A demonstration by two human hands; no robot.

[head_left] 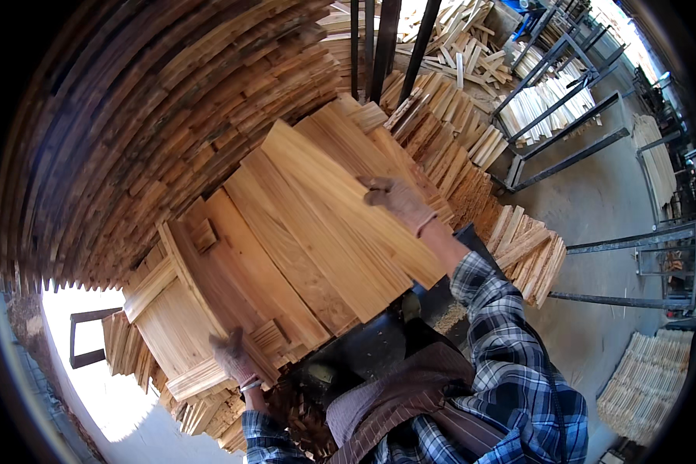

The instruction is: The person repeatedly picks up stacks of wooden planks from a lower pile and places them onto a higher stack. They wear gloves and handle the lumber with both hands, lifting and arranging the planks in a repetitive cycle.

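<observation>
A thick bundle of flat wooden slats (309, 232) fills the middle of the view, held between both gloved hands. My left hand (234, 358) grips the bundle's near end at lower left. Pressed flat on the top slat at the bundle's far side is my right hand (398, 203). Both wear worn cloth gloves, and my plaid sleeves come in from the lower edge. A tall stacked wall of wood pieces (155, 116) rises right behind the bundle.
Loose heaps of short slats (448, 155) lie to the right of the stack. Dark metal racks (564, 116) stand on the concrete floor (595, 224) at right, with more bundled slats (646, 394) at lower right. A bright opening (93, 371) shows at lower left.
</observation>
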